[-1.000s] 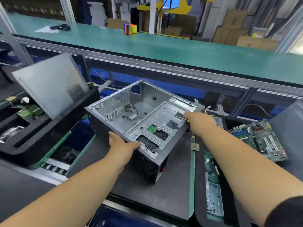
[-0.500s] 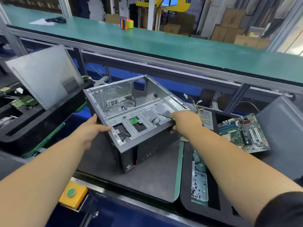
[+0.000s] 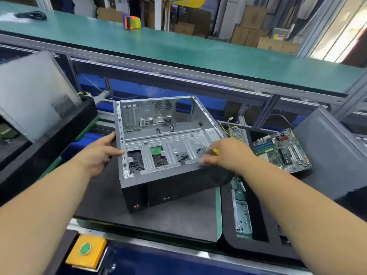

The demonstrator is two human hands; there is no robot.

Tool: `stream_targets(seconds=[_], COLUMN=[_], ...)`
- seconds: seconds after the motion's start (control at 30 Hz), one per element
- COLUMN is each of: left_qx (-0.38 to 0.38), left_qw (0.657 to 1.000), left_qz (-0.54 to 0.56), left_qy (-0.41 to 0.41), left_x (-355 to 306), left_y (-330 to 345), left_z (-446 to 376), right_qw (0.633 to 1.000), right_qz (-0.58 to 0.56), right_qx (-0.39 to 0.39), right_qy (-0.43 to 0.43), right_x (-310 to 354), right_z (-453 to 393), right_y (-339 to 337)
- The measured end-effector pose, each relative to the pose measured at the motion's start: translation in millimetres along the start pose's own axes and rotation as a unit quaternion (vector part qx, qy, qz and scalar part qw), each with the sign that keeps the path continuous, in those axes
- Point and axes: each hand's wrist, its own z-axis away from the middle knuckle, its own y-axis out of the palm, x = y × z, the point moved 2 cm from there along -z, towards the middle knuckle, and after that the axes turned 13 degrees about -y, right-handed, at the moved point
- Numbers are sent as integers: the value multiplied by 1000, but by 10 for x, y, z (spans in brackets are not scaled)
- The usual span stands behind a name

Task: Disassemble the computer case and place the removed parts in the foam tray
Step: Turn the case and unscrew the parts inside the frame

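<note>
The open computer case (image 3: pixel 168 139) lies on its side on a dark mat, its black front panel facing me. Inside I see bare metal, a drive cage with a green board showing through, and loose black cables at the back. My left hand (image 3: pixel 99 153) grips the case's left rim, thumb over the edge. At the right near corner, my right hand (image 3: pixel 228 153) rests on the rim and holds a screwdriver (image 3: pixel 215 151) with a yellow handle. To the right, the black foam tray (image 3: pixel 258 235) carries a green motherboard (image 3: pixel 282 149).
A grey side panel (image 3: pixel 333 151) leans in the right tray, and a metal bracket (image 3: pixel 242 217) lies in its slot. A second foam tray (image 3: pixel 59 135) at left holds another panel (image 3: pixel 33 92). A yellow button box (image 3: pixel 86 251) sits near me. A green shelf (image 3: pixel 178 48) runs behind.
The case has turned clockwise, so its front panel now faces me. My left hand moved from the near edge to the left rim; my right hand stayed at the right side with the screwdriver.
</note>
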Motion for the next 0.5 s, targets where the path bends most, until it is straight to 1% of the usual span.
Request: stream_targets(seconds=[0.03,0.07,0.13,0.23,0.33,0.43,0.5], left_qx=[-24,-60,-135,-194,-240,-312,-326], left_qw=[1000,998,991,981,965,924,905], left_qz=[17,30,25,-17,-98,-220,-272], left_qy=[-1,-2,-1,-26,-28,-7,11], left_x=[-5,2,61,240,339,284,230], left_y=[27,59,153,370,565,601,562], left_z=[16,33,57,113,140,143,97], right_qw=[997,990,983,971,970,971,970], right_qz=[-66,-107,-99,-72,-63,-43,-35], right_qx=[-30,-61,-93,-82,-78,-81,-78], right_qy=[29,61,127,215,223,221,226], right_x=[-69,-153,-329,-503,-525,-513,-508], right_z=[-14,-32,-59,-83,-84,-49,-6], right_y=[-34,-48,-28,88,156,122,100])
